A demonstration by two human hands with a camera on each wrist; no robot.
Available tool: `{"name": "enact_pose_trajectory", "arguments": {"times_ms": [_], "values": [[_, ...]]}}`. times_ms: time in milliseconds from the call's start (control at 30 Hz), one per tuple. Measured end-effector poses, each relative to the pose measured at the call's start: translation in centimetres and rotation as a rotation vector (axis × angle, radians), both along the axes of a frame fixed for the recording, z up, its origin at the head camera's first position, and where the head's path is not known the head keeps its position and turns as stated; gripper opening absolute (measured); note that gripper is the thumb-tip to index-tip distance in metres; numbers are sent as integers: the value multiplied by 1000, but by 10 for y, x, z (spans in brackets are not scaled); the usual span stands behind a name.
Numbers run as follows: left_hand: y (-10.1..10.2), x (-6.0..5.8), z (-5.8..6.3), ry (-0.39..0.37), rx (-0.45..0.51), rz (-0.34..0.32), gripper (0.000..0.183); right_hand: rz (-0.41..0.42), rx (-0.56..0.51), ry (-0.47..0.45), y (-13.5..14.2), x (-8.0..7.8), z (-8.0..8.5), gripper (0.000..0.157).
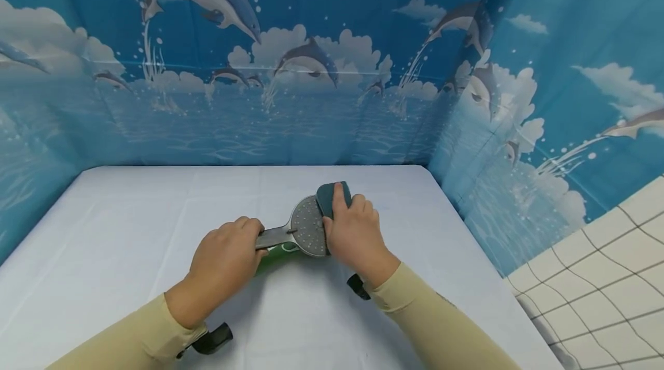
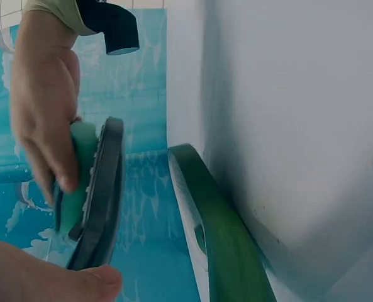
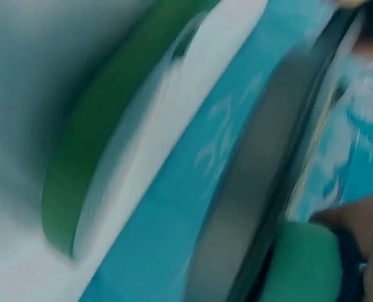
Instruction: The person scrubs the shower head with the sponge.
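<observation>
My left hand (image 1: 223, 257) grips the grey handle of a round hand shower head (image 1: 307, 229), its dotted nozzle face turned up. With my right hand (image 1: 358, 234) I hold a sponge (image 1: 325, 199) against the right side of that face, one finger stretched along its dark back. In the left wrist view the sponge (image 2: 83, 160) shows a light green layer next to the raised nozzles. Below the shower head lies a long green object (image 2: 221, 233) with a pale flat side, partly hidden in the head view. The right wrist view is blurred.
A white-covered table (image 1: 129, 214) spreads under both hands. Dolphin-print curtains (image 1: 311, 116) stand along its back and sides. At the lower right is a white surface with a dark grid (image 1: 612, 278). Dark camera mounts (image 1: 212, 340) hang under the wrists.
</observation>
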State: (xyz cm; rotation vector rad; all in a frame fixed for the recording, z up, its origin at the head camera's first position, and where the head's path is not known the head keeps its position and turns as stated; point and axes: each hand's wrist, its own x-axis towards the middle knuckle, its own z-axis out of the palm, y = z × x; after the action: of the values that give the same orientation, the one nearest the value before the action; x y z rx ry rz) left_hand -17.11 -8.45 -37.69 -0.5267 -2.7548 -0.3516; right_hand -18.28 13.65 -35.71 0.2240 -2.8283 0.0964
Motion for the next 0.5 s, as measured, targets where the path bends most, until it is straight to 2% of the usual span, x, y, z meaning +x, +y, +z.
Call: {"name": "enact_pose_trajectory", "arguments": {"times_ms": [100, 167, 233, 333, 433, 500], "values": [[3, -3, -2, 50, -2, -41, 34, 116, -10, 6, -13, 7, -4, 71], [4, -4, -3, 81, 11, -59, 34, 197, 5, 51, -24, 13, -8, 71], [5, -5, -3, 86, 27, -63, 34, 219, 32, 83, -27, 14, -10, 71], [4, -8, -3, 44, 43, -38, 34, 135, 46, 62, -17, 5, -6, 72], [1, -11, -1, -8, 46, -6, 33, 11, 41, -10, 3, -11, 2, 72], [1, -13, 0, -34, 37, 9, 32, -40, 49, -39, 10, -19, 4, 72]]}}
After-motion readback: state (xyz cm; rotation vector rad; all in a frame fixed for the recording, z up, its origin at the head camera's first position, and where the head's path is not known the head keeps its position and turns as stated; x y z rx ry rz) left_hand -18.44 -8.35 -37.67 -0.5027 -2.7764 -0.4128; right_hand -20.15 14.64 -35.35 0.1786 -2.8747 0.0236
